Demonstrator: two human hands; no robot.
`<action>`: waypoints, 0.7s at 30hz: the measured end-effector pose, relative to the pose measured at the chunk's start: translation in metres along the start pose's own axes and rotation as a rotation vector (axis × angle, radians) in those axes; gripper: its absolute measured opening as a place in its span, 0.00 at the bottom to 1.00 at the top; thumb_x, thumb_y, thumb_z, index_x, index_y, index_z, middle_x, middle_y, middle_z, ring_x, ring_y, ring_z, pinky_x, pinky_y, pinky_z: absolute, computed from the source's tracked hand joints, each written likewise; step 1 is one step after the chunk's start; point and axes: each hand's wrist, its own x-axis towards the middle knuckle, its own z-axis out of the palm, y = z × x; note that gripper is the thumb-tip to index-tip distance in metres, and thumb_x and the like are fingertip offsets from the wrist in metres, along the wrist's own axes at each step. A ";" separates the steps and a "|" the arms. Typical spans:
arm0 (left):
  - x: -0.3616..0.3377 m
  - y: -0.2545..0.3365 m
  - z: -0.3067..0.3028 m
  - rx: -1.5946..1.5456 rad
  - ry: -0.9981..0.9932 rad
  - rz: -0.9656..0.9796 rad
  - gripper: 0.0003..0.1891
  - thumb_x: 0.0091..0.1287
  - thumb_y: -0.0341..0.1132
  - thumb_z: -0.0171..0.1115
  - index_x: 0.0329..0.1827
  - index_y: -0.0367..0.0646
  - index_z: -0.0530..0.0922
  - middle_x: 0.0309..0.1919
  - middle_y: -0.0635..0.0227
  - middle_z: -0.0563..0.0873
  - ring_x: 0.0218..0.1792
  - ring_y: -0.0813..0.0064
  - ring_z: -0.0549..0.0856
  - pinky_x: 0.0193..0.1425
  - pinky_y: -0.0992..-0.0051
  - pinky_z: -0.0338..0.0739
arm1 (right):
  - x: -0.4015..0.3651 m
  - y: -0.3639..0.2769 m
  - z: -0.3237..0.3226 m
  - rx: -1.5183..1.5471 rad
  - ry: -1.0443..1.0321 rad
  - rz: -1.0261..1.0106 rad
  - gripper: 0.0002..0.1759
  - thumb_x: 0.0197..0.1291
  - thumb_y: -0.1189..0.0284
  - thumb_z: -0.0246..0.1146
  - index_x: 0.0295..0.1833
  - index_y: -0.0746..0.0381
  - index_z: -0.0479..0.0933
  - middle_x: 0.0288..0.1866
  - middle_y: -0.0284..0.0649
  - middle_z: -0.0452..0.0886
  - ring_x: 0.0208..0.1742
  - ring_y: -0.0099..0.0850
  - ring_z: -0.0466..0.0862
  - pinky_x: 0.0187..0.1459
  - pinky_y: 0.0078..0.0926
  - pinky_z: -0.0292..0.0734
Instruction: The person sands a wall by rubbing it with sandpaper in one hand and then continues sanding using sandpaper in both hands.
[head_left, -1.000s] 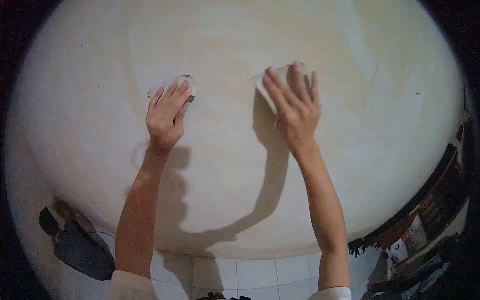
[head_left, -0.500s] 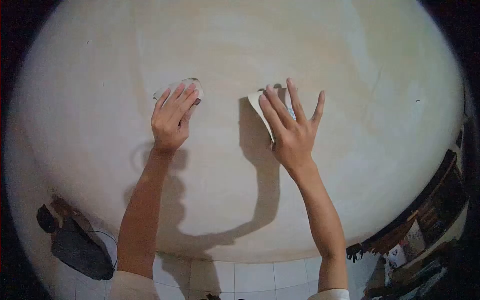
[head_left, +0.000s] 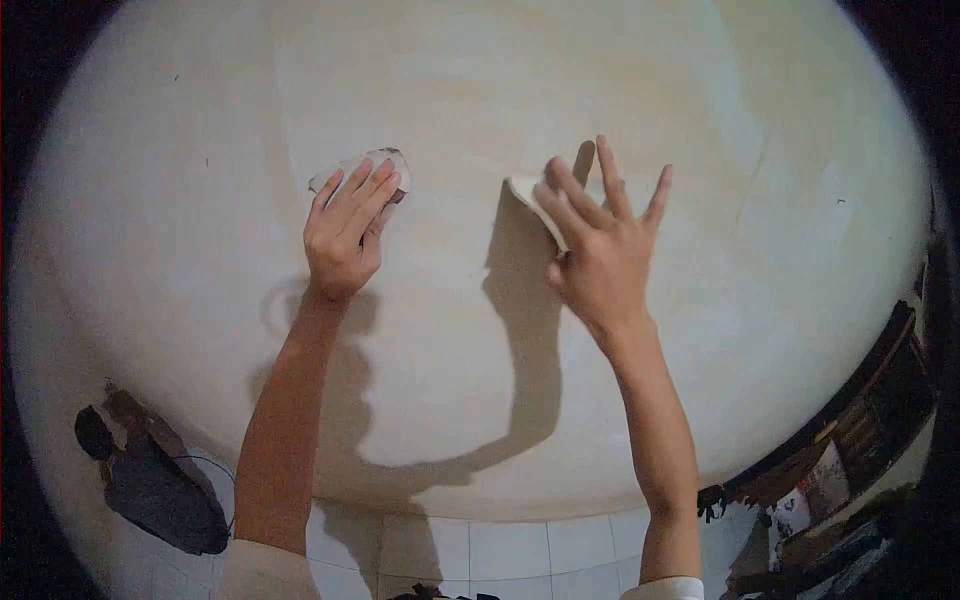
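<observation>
Against the cream-coloured wall point(head_left: 450, 330), my left hand point(head_left: 343, 240) lies with its fingers over a crumpled whitish piece of sheet point(head_left: 395, 158), pressing it to the surface. Its dark, ragged edges stick out past the fingertips. To the right, my right hand point(head_left: 605, 255) pinches a pale, stiff, curled sheet point(head_left: 521, 188) between thumb and first fingers. The other fingers are spread upward. Most of this sheet is hidden behind the hand, and it casts a shadow on the wall.
White floor tiles point(head_left: 510, 550) run along the foot of the wall. A dark bag-like object point(head_left: 160, 500) with a thin cord lies at lower left. Dark shelving with assorted items point(head_left: 850, 470) stands at lower right. Faint pale patches mark the wall.
My right hand has moved up and to the right with its sheet, and the blue-printed part behind the fingers no longer shows. My left hand has barely moved.
</observation>
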 end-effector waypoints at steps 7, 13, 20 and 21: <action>-0.001 -0.001 0.000 0.002 -0.007 -0.005 0.20 0.63 0.23 0.60 0.59 0.47 0.81 0.57 0.67 0.86 0.62 0.62 0.82 0.68 0.57 0.70 | 0.013 0.020 0.027 0.050 0.311 -0.054 0.31 0.45 0.84 0.63 0.60 0.56 0.79 0.63 0.37 0.80 0.67 0.42 0.77 0.73 0.49 0.64; 0.003 0.004 -0.001 -0.017 0.014 0.016 0.19 0.64 0.24 0.62 0.58 0.47 0.82 0.56 0.66 0.86 0.61 0.61 0.82 0.68 0.57 0.70 | 0.026 0.039 0.032 0.006 0.383 0.019 0.25 0.53 0.77 0.63 0.60 0.60 0.78 0.63 0.39 0.80 0.69 0.41 0.76 0.71 0.46 0.67; 0.004 0.007 -0.003 0.026 0.007 -0.004 0.17 0.64 0.25 0.62 0.57 0.46 0.82 0.56 0.65 0.86 0.61 0.61 0.83 0.68 0.57 0.70 | 0.048 0.050 0.022 -0.058 0.444 -0.069 0.19 0.59 0.71 0.63 0.57 0.58 0.80 0.64 0.36 0.80 0.68 0.42 0.76 0.72 0.47 0.65; 0.004 0.008 -0.004 0.028 -0.001 -0.011 0.17 0.64 0.25 0.62 0.57 0.46 0.82 0.56 0.65 0.86 0.61 0.61 0.82 0.68 0.57 0.70 | 0.052 0.048 0.021 -0.036 0.445 -0.056 0.19 0.61 0.70 0.62 0.58 0.58 0.80 0.64 0.35 0.80 0.69 0.41 0.75 0.73 0.49 0.63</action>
